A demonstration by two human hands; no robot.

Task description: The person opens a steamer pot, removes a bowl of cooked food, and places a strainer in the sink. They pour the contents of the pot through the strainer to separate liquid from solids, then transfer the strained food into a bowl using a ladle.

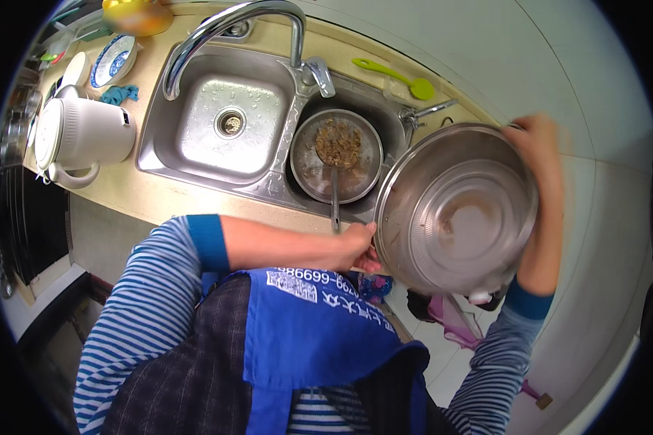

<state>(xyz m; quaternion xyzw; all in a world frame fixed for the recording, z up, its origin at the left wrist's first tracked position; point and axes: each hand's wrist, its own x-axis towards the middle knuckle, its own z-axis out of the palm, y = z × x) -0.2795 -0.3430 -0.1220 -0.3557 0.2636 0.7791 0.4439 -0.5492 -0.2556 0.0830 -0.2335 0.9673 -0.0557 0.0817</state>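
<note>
A large stainless steel pot (470,217) is tilted with its inside facing me, to the right of the double sink. At its lower left rim is my left hand (362,247), gripping the edge. My right hand (533,138) grips its upper right side; the fingers are partly blurred. Brownish residue marks the pot's bottom. In the right sink basin sits a round metal pan (299,157) with cloudy liquid. A metal ladle or strainer (334,193) rests across it, its bowl full of brown food scraps (338,142).
The left basin (196,125) is wet beneath a curved chrome faucet (234,22). A lime-green spoon (392,73) lies behind the right basin, near a small metal tap (432,109). On the left counter stand a white kettle (92,133), bowls (114,62) and a teal cloth (119,94).
</note>
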